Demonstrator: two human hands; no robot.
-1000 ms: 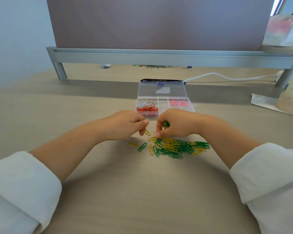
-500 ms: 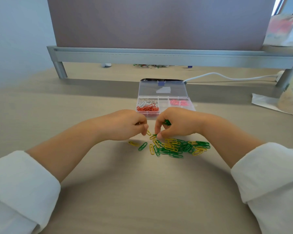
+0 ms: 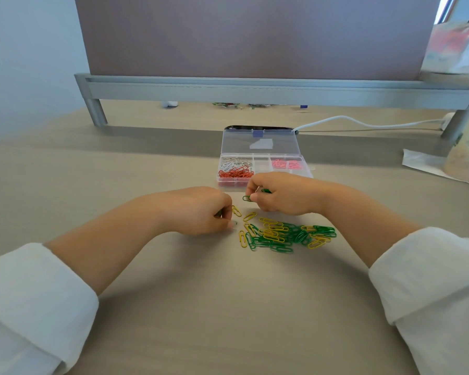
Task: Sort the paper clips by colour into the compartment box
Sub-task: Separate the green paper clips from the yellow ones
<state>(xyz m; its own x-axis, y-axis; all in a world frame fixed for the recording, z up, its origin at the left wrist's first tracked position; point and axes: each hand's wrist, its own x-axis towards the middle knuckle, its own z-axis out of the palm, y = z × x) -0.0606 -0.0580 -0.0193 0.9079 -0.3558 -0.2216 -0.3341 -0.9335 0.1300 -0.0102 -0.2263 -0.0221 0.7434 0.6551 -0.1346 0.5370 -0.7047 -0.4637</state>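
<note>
The right grip (image 3: 282,194), a bare hand, hovered just in front of the clear box (image 3: 261,166), with thumb and forefinger pinched on a green paper clip (image 3: 246,198) lifted off the surface (image 3: 228,307). A second bit of green showed deeper inside its curled fingers. The left grip (image 3: 201,209) sat low beside it with its fingers curled and one fingertip (image 3: 231,224) down on the surface. Whether it held a clip could not be told, as the knuckles hid the inside.

A loose pile of green and yellow clips (image 3: 284,235) lay on the surface between and just below the two hands, with a few yellow ones scattered at its left edge near the left fingertip.

The box stood beyond the hands with its lid (image 3: 259,143) open and tipped back. White clips (image 3: 234,165) lay in its back left compartment, red clips (image 3: 236,174) in the front left one and pink clips (image 3: 286,164) in the back right. A white cable (image 3: 363,123) ran along the surface behind the box, under a grey shelf (image 3: 255,89). Both forearms were bare below rolled white sleeves (image 3: 33,301).
</note>
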